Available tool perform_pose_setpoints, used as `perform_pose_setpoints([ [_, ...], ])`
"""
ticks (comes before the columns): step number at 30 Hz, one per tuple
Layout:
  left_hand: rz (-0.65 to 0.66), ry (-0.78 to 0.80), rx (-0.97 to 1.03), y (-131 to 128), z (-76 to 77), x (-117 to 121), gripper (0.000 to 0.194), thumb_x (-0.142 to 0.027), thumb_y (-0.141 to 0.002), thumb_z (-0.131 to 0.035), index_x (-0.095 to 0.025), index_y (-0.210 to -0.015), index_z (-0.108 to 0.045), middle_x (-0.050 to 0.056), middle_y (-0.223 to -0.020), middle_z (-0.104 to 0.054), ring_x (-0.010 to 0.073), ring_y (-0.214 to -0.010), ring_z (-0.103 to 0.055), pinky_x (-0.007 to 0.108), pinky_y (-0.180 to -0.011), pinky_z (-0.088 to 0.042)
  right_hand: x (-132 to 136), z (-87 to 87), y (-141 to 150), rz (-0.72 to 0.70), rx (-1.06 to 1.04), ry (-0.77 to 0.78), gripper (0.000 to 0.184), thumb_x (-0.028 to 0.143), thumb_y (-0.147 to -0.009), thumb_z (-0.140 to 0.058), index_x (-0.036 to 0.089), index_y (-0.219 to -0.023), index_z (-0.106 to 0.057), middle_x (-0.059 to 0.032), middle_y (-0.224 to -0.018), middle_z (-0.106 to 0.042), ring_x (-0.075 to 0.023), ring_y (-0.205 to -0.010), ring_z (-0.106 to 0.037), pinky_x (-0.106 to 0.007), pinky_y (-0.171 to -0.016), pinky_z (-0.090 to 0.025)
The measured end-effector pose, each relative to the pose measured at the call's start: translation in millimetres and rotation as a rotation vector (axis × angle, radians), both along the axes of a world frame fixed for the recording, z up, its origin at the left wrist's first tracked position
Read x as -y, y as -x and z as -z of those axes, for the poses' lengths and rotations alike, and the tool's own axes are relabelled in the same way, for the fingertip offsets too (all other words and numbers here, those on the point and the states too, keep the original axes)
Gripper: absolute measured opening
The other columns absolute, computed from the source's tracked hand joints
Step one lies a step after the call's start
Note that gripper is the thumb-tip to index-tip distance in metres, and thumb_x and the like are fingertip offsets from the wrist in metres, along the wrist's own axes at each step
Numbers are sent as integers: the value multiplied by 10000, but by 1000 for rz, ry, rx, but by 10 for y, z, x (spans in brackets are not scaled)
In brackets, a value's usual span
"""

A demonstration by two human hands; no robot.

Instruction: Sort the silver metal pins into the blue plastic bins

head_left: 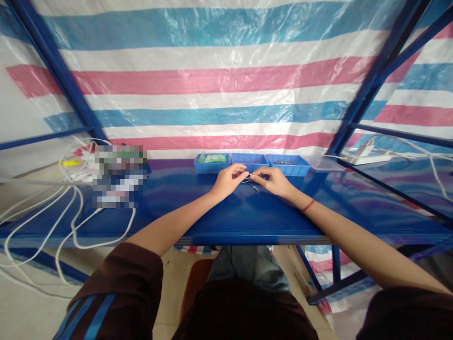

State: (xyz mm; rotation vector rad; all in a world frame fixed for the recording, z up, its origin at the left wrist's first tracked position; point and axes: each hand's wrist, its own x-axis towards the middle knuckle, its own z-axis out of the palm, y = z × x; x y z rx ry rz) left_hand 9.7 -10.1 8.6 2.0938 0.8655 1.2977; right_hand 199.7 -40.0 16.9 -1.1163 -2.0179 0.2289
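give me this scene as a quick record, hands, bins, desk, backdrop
left hand: fingertips at a small piece, too small to identify
right hand: pinching at the same piece; red band on wrist
desk: blue; thin loose pieces under the hands
left bin: blue, green items
middle bin: blue, contents unclear
right bin: blue, small pieces
backdrop: striped sheet

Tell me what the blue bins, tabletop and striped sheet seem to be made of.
Blue bins: probably molded plastic, smooth, judging by their even color and thin walls.
Tabletop: likely painted metal, glossy, since it reflects its surroundings; coated board is possible.
Striped sheet: apparently plastic tarpaulin, shiny, with creases catching highlights.
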Motion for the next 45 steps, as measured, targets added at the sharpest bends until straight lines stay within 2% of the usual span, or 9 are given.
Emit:
perform_pose_setpoints([
  [9,87,51,69,-7,10,8,171,-313,-830,-603,-158,-886,-650,39,-873,-712,148,-823,-664,254,-778,-505,-18,36,-7,-47,-113,67,456,593,-815,-550,168,-767,-706,-74,-803,-718,-207,-724,-627,-329,-672,-469],
  [17,55,-40,11,-10,-13,45,155,-303,-846,-569,-167,-861,-642,15,-829,-688,122,-738,-625,225,-703,-478,3,47,16,-40,-119,45,426,588,-800,-570,190,-750,-715,-85,-810,-718,-228,-759,-629,-358,-700,-480],
  [23,75,-108,-73,9,6,1,151,-289,-864,-542,-174,-889,-637,18,-900,-684,131,-818,-630,230,-753,-484,77,-15,60,44,-141,-120,323,509,-826,-582,212,-828,-706,-75,-819,-705,-213,-745,-602,-370,-717,-467],
  [27,117,-124,-207,28,59,-66,217,-325,-899,-499,-172,-939,-647,24,-889,-681,140,-799,-623,256,-778,-480,84,-51,61,66,-27,-225,327,465,-873,-526,211,-722,-667,-71,-734,-686,-211,-691,-586,-383,-729,-451],
  [30,86,-181,-367,53,91,-104,273,-339,-899,-507,-179,-1086,-625,43,-933,-679,169,-870,-622,307,-863,-467,-21,-88,-76,202,36,-313,347,444,-900,-474,203,-748,-672,-87,-775,-697,-230,-727,-595,-394,-765,-439],
  [34,45,-308,-625,101,100,-132,367,-398,-891,-512,-224,-1202,-598,74,-1163,-620,237,-1106,-538,402,-1000,-399,-253,-126,-462,550,6,-424,355,418,-910,-437,168,-892,-689,-118,-883,-705,-249,-806,-590,-399,-816,-415],
  [39,64,-155,-825,139,56,-139,527,-604,-847,-472,-339,-1299,-529,43,-1476,-369,301,-1347,-325,506,-1087,-294,-370,-90,-759,829,145,-310,399,440,-888,-448,155,-1058,-670,-157,-1025,-689,-327,-975,-546,-464,-832,-381],
  [42,79,-71,-886,148,20,-132,594,-669,-845,-400,-390,-1368,-439,28,-1549,-248,318,-1412,-221,547,-1112,-218,-250,-112,-649,771,217,-328,452,479,-889,-434,139,-1105,-638,-172,-1061,-670,-327,-1008,-547,-437,-824,-395],
  [45,87,-36,-926,148,-8,-118,639,-701,-841,-354,-394,-1401,-387,33,-1561,-234,321,-1422,-216,542,-1124,-180,-72,-145,-434,539,294,-180,477,529,-907,-389,156,-1078,-632,-123,-932,-694,-259,-840,-622,-351,-732,-436],
])
